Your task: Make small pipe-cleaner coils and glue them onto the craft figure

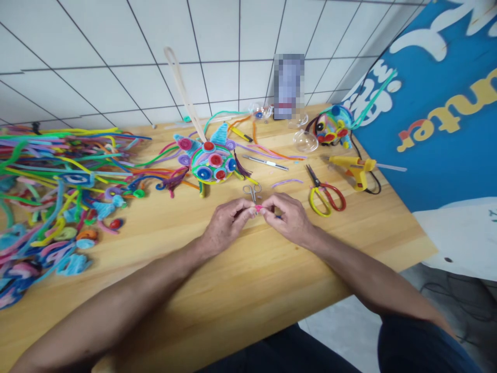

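Between the fingertips of both hands is a small pink piece of pipe cleaner (258, 208). My left hand (228, 220) pinches it from the left, and my right hand (288, 216) pinches it from the right. Its exact shape is mostly hidden by the fingers. Just beyond them lie small silver scissors (252, 191). Farther back and to the left sits a colourful animal-like head made of coiled pipe cleaners (213, 165), with blue horns and red and blue discs. A short purple pipe cleaner (287, 182) rests beyond my right hand.
Red-and-yellow-handled scissors (326, 199) and a yellow glue gun (355, 168) lie to the right. A second pipe-cleaner figure (333, 127), clear plastic domes (305, 141) and a pen (266, 162) are farther back. Many loose pipe cleaners (58, 171) cover the table's left side. A tiled wall (221, 41) rises behind.
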A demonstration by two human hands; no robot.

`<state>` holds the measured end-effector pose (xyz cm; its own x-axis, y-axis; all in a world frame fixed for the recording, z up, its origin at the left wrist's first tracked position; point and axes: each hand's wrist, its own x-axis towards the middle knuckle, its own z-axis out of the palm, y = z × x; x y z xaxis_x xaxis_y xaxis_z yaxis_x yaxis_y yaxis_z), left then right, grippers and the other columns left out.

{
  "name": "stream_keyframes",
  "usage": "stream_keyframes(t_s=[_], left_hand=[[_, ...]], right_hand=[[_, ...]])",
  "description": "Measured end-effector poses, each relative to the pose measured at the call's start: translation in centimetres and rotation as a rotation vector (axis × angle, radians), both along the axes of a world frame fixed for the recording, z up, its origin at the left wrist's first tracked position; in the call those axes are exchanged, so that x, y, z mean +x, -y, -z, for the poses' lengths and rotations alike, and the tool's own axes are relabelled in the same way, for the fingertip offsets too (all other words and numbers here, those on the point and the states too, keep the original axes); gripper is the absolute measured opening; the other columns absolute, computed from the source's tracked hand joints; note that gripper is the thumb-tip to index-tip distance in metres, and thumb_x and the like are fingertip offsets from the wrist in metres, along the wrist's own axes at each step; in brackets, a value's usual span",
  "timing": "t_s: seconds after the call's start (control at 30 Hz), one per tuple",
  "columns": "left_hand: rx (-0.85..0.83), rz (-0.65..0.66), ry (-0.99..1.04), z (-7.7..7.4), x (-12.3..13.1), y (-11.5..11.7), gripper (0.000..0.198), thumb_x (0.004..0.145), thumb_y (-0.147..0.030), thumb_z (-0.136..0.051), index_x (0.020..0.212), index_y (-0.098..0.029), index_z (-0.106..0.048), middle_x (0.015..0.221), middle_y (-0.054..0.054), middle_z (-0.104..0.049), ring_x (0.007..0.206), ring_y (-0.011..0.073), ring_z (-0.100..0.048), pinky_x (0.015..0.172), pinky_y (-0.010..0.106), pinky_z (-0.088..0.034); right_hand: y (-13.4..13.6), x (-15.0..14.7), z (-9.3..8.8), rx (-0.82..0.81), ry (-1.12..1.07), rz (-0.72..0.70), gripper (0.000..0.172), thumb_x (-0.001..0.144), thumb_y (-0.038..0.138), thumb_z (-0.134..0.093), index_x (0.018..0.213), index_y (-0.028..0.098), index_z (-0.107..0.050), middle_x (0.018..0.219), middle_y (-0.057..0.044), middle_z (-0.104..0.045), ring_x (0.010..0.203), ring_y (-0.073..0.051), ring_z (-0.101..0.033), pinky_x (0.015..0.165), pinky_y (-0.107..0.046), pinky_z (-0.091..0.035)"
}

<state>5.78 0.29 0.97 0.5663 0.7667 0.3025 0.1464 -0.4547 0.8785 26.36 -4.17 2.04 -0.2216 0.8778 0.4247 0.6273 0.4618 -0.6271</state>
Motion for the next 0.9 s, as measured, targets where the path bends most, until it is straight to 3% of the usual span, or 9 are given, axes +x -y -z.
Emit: stream_keyframes(t_s=[0.73, 0.9], left_hand=[[0.14, 0.048, 0.013, -0.11, -0.05, -0.03, 0.018, 0.104, -0.027, -0.059, 0.095, -0.017, -0.072, 0.083, 0.005, -0.076, 0.075, 0.0135, -0.069, 0.071, 0.024, -0.053], [0.134, 0.052, -0.013, -0.14, -0.14, -0.13, 0.018, 0.104, -0.027, -0.058, 0.097, -0.017, -0.071, 0.085, 0.004, -0.076, 0.075, 0.0132, -0.069, 0.071, 0.023, -0.053]], right_hand=[[0.04, 0.12, 0.06, -0.031, -0.023, -0.024, 0.015, 0.093, 0.012, -0.061, 0.081, 0.022, -0.058, 0.072, 0.002, -0.062, 0.068, -0.014, -0.057, 0.067, -0.027, -0.041], [0.06, 0.1, -0.01, 0.041, 0.028, -0.041, 0.016, 0.093, 0.011, -0.06, 0.082, 0.022, -0.057, 0.071, 0.003, -0.06, 0.068, -0.014, -0.055, 0.068, -0.028, -0.039]])
